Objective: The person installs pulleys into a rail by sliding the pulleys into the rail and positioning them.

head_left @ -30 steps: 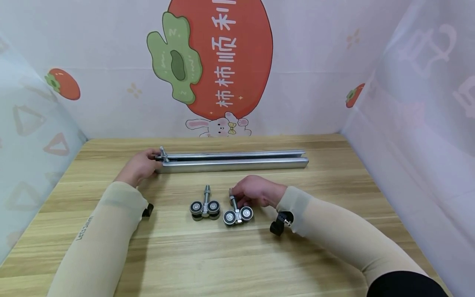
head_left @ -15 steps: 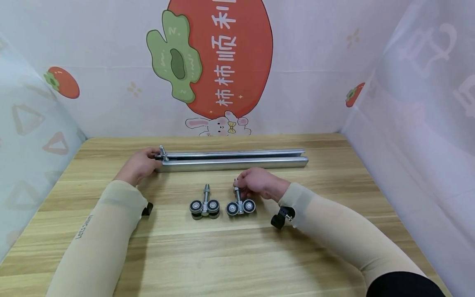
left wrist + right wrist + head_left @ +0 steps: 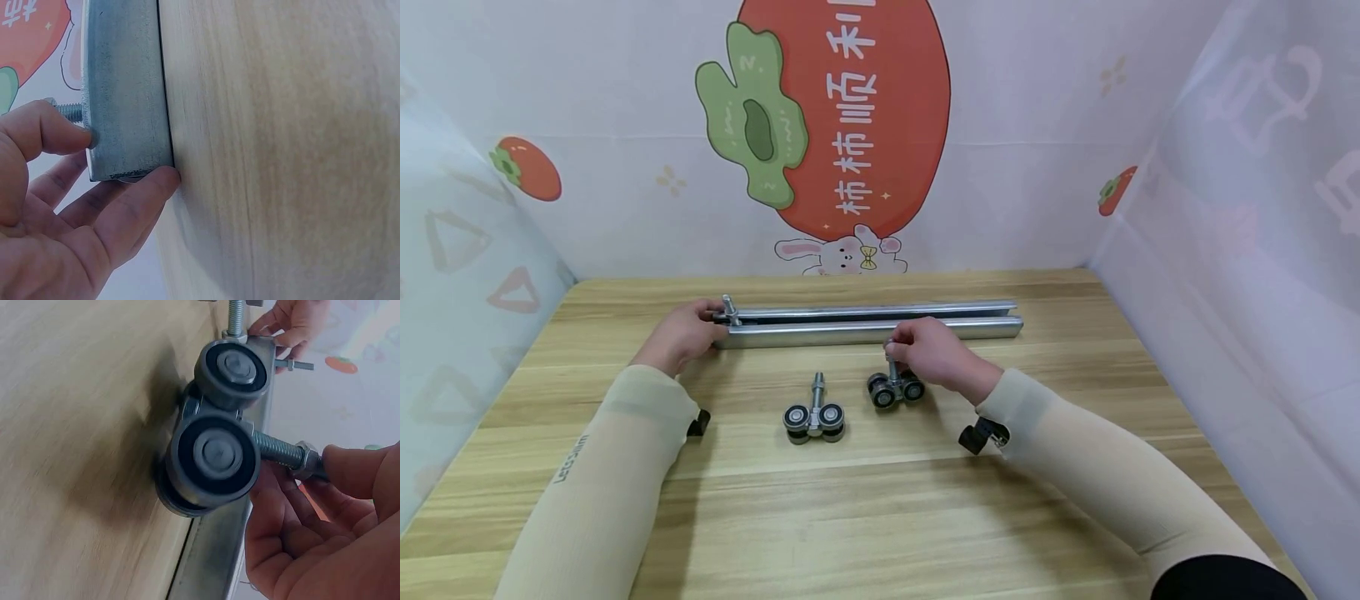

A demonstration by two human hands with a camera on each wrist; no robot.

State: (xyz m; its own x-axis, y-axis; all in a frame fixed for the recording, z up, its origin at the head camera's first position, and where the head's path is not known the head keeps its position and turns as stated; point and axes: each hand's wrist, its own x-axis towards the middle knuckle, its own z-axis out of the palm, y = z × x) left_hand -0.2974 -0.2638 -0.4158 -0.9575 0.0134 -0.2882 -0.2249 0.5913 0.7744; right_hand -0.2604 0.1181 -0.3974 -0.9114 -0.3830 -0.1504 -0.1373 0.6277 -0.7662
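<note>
A silver C-shaped metal rail (image 3: 820,336) lies lengthwise toward the back of the table, its slot facing up. My left hand (image 3: 679,335) holds its left end, thumb (image 3: 72,139) on the upper edge and fingers around the end face. A bolt (image 3: 728,308) sticks up from the slot there. My right hand (image 3: 938,357) pinches the threaded stem of a four-wheeled roller trolley (image 3: 895,390) between thumb and fingers. It hangs wheels down just in front of the rail; in the right wrist view its wheels (image 3: 215,456) appear large, with a nut (image 3: 306,459) near the fingertips.
A second roller trolley (image 3: 815,421) rests on the wooden table (image 3: 850,517), left of the held one, stem pointing toward the rail. Printed white cloth (image 3: 1015,167) hangs behind the table and along both sides.
My right hand has lifted the roller trolley off the table and carried it back and slightly right toward the rail, its stem now upright. The left hand stays at the rail end.
</note>
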